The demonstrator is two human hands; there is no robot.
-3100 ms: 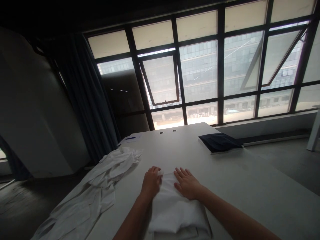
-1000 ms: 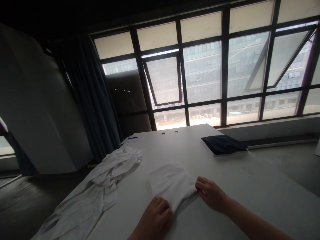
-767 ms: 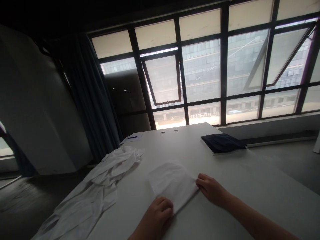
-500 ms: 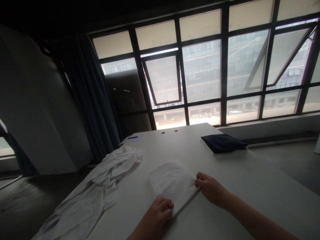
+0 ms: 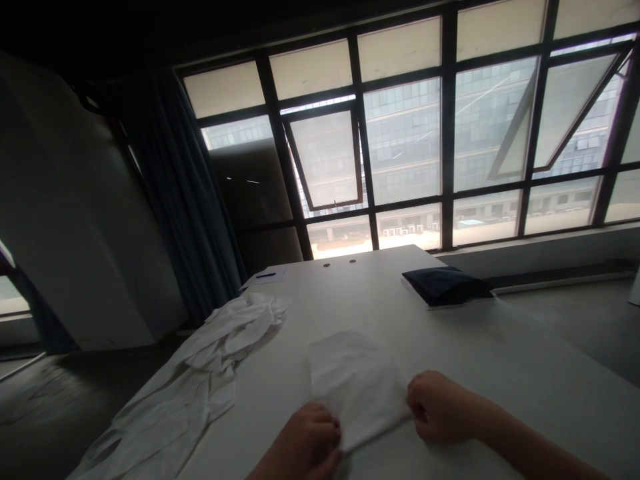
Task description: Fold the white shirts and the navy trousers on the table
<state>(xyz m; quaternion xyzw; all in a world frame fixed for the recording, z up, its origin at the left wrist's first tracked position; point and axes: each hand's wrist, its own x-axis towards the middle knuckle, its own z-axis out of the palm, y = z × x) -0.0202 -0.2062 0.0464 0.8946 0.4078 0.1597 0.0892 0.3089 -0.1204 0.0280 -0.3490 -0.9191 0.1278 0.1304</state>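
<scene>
A folded white cloth [image 5: 357, 383] lies flat on the white table [image 5: 500, 373] right in front of me. My left hand [image 5: 307, 443] is closed on its near left corner. My right hand [image 5: 440, 407] is curled shut on the cloth's near right edge. Both forearms come in from the bottom of the view.
A heap of crumpled white cloths [image 5: 200, 380] trails along the table's left side. A folded dark blue cloth [image 5: 447, 285] lies on a white board at the far right. A sheet of paper with a blue pen [image 5: 263, 276] lies at the far left corner. Large windows rise behind.
The cloth has been turned and drawn nearer to me. My right hand slid from its far right edge to its near right edge and closed. My left hand stays on the near corner.
</scene>
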